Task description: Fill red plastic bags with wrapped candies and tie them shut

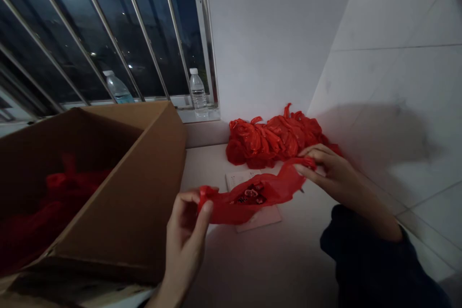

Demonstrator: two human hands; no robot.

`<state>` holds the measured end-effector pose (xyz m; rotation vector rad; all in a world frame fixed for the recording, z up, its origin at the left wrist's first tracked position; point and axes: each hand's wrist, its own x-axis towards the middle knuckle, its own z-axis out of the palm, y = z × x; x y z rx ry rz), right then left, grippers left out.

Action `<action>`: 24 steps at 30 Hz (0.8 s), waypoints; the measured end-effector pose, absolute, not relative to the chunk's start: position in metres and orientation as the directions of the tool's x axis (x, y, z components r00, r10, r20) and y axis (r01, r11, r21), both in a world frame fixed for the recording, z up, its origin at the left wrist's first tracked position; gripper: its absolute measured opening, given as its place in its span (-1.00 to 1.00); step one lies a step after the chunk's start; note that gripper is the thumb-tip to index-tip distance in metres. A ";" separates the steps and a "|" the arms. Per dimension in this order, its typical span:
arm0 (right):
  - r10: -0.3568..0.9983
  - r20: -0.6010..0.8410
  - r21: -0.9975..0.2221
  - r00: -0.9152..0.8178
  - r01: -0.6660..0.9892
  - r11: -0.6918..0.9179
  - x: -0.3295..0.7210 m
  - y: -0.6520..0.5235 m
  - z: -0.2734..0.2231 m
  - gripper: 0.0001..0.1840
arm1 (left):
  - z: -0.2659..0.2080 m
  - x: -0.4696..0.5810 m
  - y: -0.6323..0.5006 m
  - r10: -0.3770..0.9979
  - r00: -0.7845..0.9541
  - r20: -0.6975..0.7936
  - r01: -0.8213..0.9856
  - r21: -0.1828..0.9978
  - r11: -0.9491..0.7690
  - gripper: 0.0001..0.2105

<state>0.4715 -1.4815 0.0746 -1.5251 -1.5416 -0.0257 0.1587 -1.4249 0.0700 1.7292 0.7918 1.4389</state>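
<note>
Between my two hands a thin red plastic bag (277, 187) is stretched sideways above the white surface. My left hand (189, 228) is closed on the bag's left end, thumb pressed against the fingers. At the upper right, my right hand (332, 171) pinches the other end. Through the bag's opening show small dark red items with white markings (251, 193); their kind I cannot make out. Beneath the bag lie a pink booklet or card (262, 220) and a white printed paper (236, 179), both partly covered by it.
A heap of knotted red plastic bags (274, 137) lies against the wall. On the left stands an open cardboard box (133, 207) with red bags (75, 183) inside. Two water bottles (198, 92) stand on the sill by the barred window. A tiled wall (397, 86) bounds the right.
</note>
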 end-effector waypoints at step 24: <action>0.893 0.434 -0.881 0.123 -0.149 0.449 0.387 -1.397 0.051 -0.65 | 0.061 0.225 -1.360 0.742 0.645 0.183 -0.207 0.976 -0.061 -0.50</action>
